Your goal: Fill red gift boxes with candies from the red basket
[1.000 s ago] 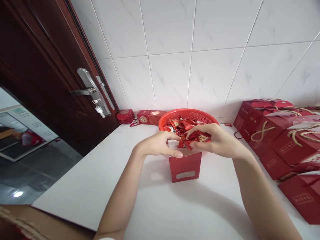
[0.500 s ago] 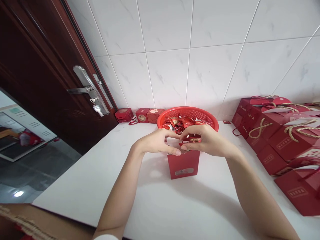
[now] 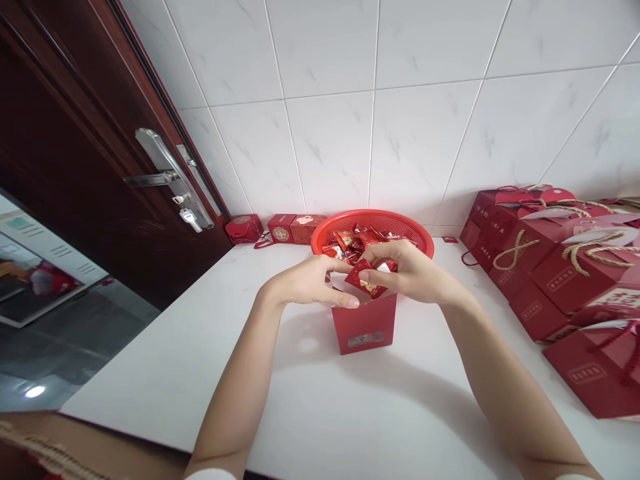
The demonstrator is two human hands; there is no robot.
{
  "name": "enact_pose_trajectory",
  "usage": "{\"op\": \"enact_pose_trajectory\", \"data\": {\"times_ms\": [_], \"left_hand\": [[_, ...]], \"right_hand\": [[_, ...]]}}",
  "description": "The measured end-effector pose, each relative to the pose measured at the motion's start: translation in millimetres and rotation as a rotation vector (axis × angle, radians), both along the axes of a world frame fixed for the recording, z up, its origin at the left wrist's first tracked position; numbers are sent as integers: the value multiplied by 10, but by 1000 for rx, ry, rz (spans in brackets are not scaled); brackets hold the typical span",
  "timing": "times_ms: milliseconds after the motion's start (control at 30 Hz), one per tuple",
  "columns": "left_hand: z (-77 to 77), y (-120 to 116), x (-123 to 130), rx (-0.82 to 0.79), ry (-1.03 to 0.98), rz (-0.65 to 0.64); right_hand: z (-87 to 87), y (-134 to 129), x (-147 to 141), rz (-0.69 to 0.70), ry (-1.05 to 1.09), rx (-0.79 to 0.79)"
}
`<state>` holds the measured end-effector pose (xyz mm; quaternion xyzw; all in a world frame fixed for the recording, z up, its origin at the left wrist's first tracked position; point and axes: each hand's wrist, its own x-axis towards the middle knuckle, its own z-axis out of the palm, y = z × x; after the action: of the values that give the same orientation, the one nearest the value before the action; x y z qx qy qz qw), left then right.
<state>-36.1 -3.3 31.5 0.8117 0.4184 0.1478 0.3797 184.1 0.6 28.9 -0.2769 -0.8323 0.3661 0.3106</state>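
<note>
An open-topped red gift box (image 3: 367, 320) stands upright on the white table, with a small clear window low on its front. My left hand (image 3: 311, 281) is at its left side, thumb along the front rim and fingers toward the back, gripping it. Over the opening, my right hand (image 3: 413, 270) pinches a red candy packet (image 3: 364, 279) with gold print between thumb and fingers. A bit of white also shows under those fingers. Just behind the box is a red plastic basket (image 3: 419, 230) of wrapped candies (image 3: 345, 240), partly hidden by my hands.
Red gift boxes (image 3: 575, 280) with rope handles are stacked at the right. Several small red boxes (image 3: 283, 228) line the tiled wall (image 3: 325, 147). A dark wooden door (image 3: 75, 120) with keys in its lock is at the left. A cardboard carton (image 3: 115, 447) sits below the table's near edge.
My right hand has tilted the candy packet so its printed face shows above the box opening. My left hand stays at the box. The view has shifted slightly.
</note>
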Motion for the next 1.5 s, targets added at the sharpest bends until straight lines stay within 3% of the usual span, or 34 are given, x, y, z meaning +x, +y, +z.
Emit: {"op": "enact_pose_trajectory", "data": {"times_ms": [100, 400, 567, 767, 900, 1067, 1333, 1500], "left_hand": [[10, -1, 2, 22, 8, -14], [-35, 9, -33, 59, 66, -27], [-147, 81, -8, 272, -35, 43], [-201, 168, 33, 379, -415, 260], [-181, 182, 38, 428, -594, 344], [-162, 172, 80, 574, -665, 376], [-194, 143, 177, 706, -674, 363], [-191, 126, 193, 636, -680, 338]], "right_hand": [[9, 10, 51, -5, -87, 51], [85, 30, 233, -242, 2, 177], [41, 105, 294, -301, -46, 160], [-41, 192, 335, -308, 17, 40], [-44, 212, 350, -125, 48, -84], [-14, 195, 356, -8, 138, -66], [46, 107, 327, -166, 128, 28], [33, 131, 355, -159, 88, 83]]}}
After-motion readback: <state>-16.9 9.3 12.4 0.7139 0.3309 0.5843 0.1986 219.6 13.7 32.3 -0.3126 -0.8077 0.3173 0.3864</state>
